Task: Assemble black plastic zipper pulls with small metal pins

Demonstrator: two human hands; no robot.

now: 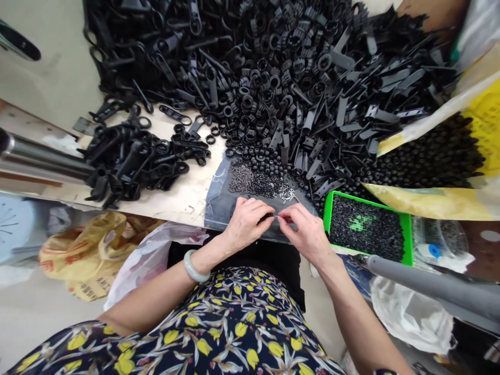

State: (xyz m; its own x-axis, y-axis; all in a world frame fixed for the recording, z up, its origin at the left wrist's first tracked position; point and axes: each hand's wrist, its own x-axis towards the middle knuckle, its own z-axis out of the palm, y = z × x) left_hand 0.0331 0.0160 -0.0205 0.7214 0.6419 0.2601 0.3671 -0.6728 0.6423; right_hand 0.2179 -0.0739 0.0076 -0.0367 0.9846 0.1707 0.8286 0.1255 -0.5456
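My left hand (248, 223) is closed, its thumb and fingertips pinching a small black part (267, 216) mostly hidden by the fingers. Facing it, my right hand (303, 229) pinches a thin, light metal pin (276, 216) whose tip meets the black part. Both hands are over the front edge of a dark cloth (219, 205). Just beyond the fingers lie a scatter of shiny metal pins (286, 192), a heap of tiny grey-brown pieces (241, 178) and small round black parts (269, 161).
A large pile of black plastic rings and flat levers (273, 78) covers the back. Black handle-like pieces (133, 156) are heaped at left. On the right stand a green tray (407, 239) of tiny black parts and an open yellow sack (425, 203). Grey bars (422, 284) jut in.
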